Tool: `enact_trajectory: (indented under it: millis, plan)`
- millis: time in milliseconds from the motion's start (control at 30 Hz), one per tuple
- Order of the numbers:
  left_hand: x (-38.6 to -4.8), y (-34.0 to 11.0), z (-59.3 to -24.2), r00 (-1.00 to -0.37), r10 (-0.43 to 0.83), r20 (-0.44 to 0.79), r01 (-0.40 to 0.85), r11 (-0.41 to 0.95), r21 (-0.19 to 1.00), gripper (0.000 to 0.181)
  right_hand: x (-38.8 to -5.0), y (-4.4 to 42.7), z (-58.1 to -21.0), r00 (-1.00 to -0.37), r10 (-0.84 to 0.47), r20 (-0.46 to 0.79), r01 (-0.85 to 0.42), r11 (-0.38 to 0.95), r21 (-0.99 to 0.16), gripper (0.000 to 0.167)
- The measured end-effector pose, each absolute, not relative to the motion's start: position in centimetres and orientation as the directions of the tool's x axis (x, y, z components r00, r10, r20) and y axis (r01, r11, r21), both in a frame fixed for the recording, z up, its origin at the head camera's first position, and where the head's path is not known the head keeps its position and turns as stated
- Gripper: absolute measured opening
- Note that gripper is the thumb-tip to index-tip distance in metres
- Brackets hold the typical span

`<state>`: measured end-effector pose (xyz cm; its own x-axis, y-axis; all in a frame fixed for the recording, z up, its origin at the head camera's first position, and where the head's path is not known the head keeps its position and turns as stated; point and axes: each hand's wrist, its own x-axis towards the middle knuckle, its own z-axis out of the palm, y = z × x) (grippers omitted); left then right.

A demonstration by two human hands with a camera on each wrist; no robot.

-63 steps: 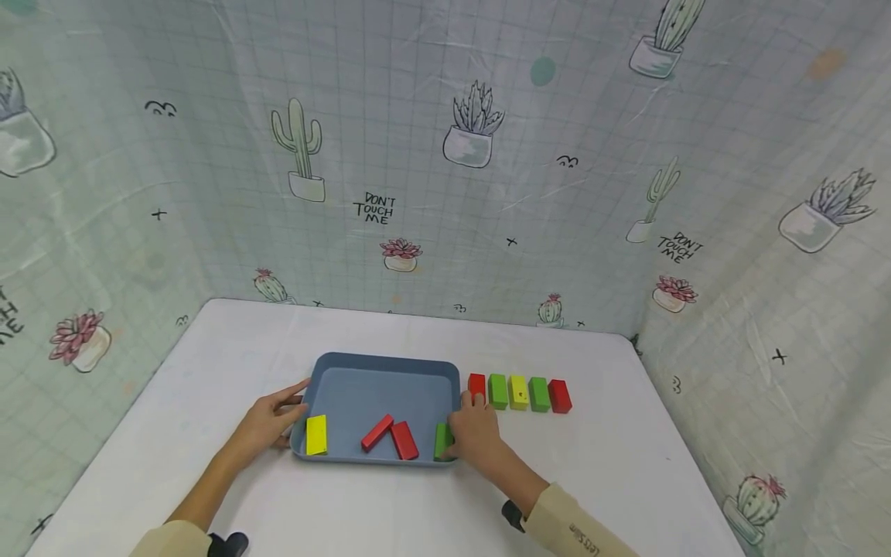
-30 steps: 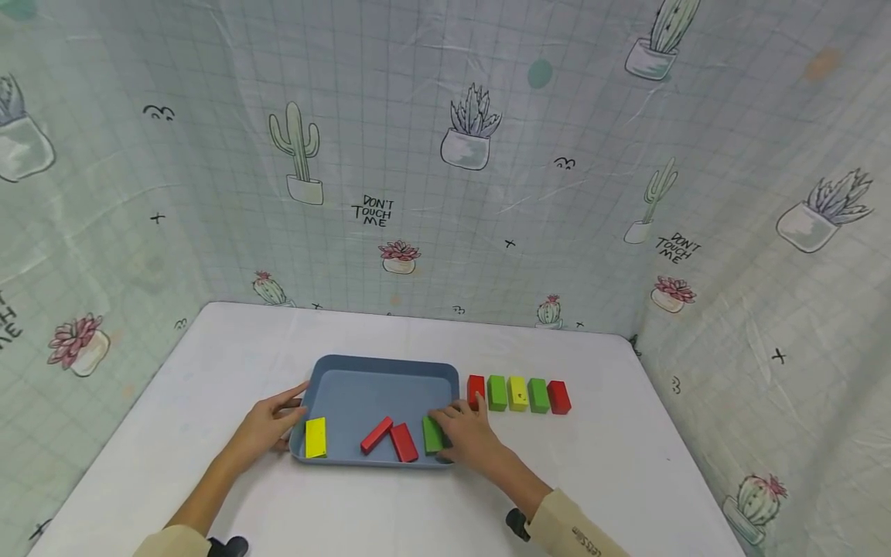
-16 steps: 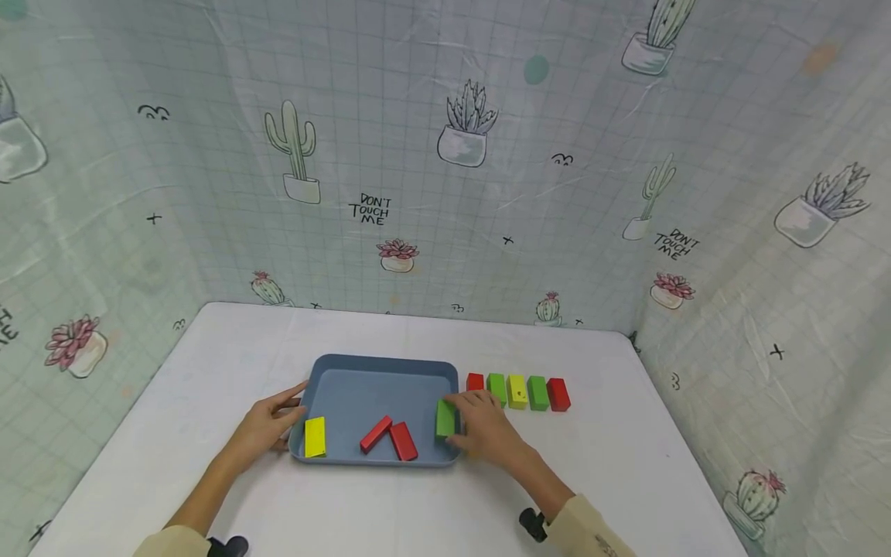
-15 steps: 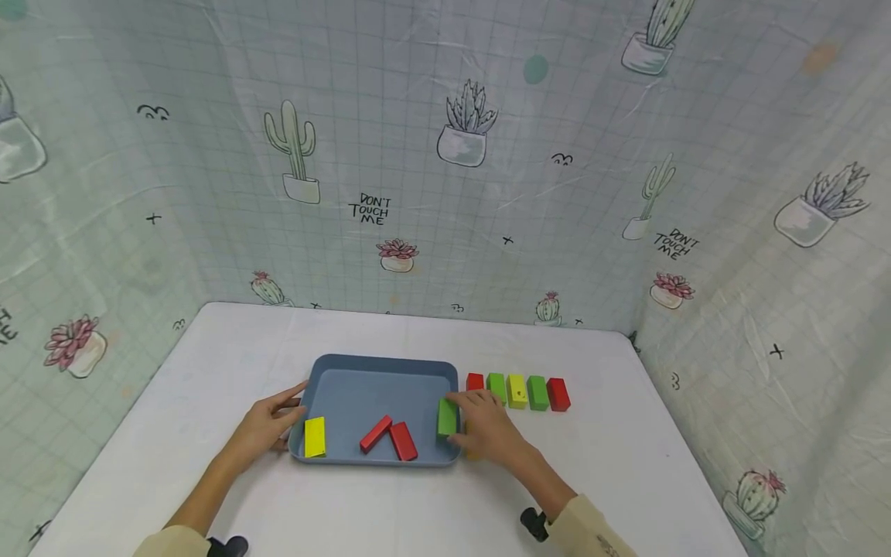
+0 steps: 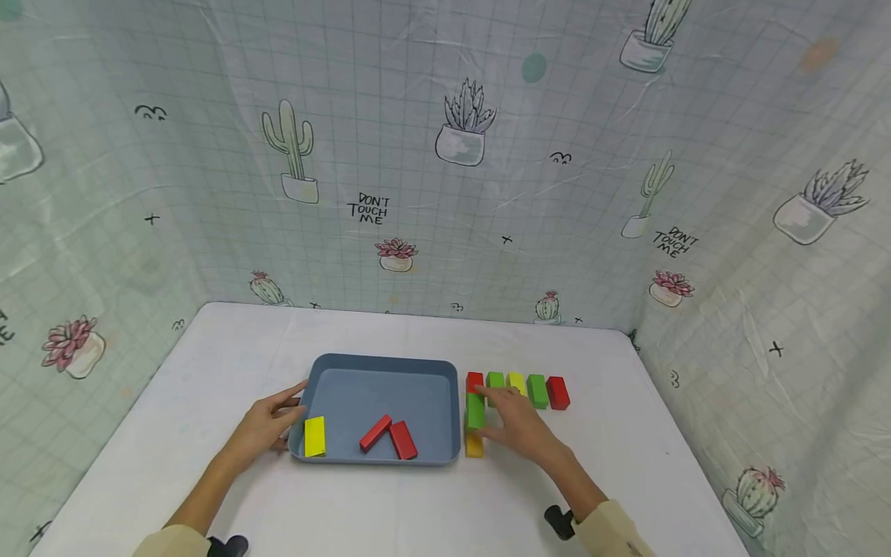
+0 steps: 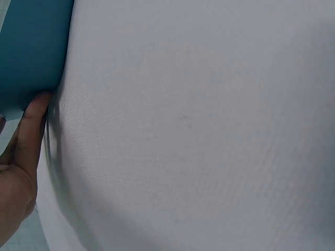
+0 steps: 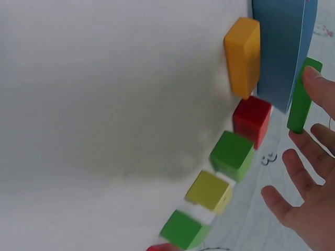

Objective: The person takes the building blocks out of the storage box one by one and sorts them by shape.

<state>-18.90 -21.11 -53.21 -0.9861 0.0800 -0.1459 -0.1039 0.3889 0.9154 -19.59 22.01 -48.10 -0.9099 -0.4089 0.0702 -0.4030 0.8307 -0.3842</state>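
My right hand (image 5: 518, 422) pinches a green block (image 5: 476, 411) by its two ends, thumb at one and a fingertip at the other. The block is just past the right rim of the blue-grey tray (image 5: 376, 387), raised above the table in the right wrist view. Beneath and nearer lies an orange-yellow block (image 7: 244, 57) beside the tray wall. My left hand (image 5: 261, 425) rests at the tray's left side; its fingers (image 6: 32, 130) lie fairly straight against the outer wall. Inside the tray are a yellow block (image 5: 315, 437) and two red blocks (image 5: 403, 440).
Right of the tray a row of blocks runs across the table: red (image 5: 475, 379), green (image 5: 495, 379), yellow (image 5: 516, 381), green (image 5: 537, 391) and red (image 5: 558, 393). A cactus-print curtain (image 5: 418, 193) hangs round the white table (image 5: 376, 510).
My right hand has taken the green block from the tray's near right corner, lifted it and carried it right over the rim. My left hand has stayed at the tray's left side.
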Motion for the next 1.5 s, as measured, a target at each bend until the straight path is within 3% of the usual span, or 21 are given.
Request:
enact_trajectory:
  millis: [467,800,1133,1367,1500]
  plan:
    - [-18.8,-21.0,-52.9,-0.986,0.075,-0.150,-0.105,0.422,0.901,0.057,-19.0,25.7,-49.2,-0.936,-0.344,-0.079,-0.275,0.850,-0.450,0.068]
    - [-18.8,-21.0,-53.0,-0.985,0.075,-0.154,-0.109,0.419,0.902,0.057,-19.1,25.9,-51.1,-0.930,-0.333,-0.156,-0.259,0.894,-0.364,0.069]
    - [-18.9,-20.9,-52.7,-0.986,0.081,-0.145,-0.096,0.433,0.896,0.057,-18.5,25.2,-51.0,-0.928,-0.361,-0.087,-0.329,0.908,-0.259,0.072]
    - [-18.9,-21.0,-52.6,-0.986,0.073,-0.148,-0.102,0.438,0.893,0.057,-18.3,23.1,-48.8,-0.898,-0.434,0.069,-0.434,0.852,-0.293,0.058]
    - [-18.8,-21.1,-52.8,-0.985,0.072,-0.157,-0.111,0.433,0.895,0.058,-18.8,21.2,-48.0,-0.866,-0.491,0.095,-0.492,0.803,-0.337,0.056]
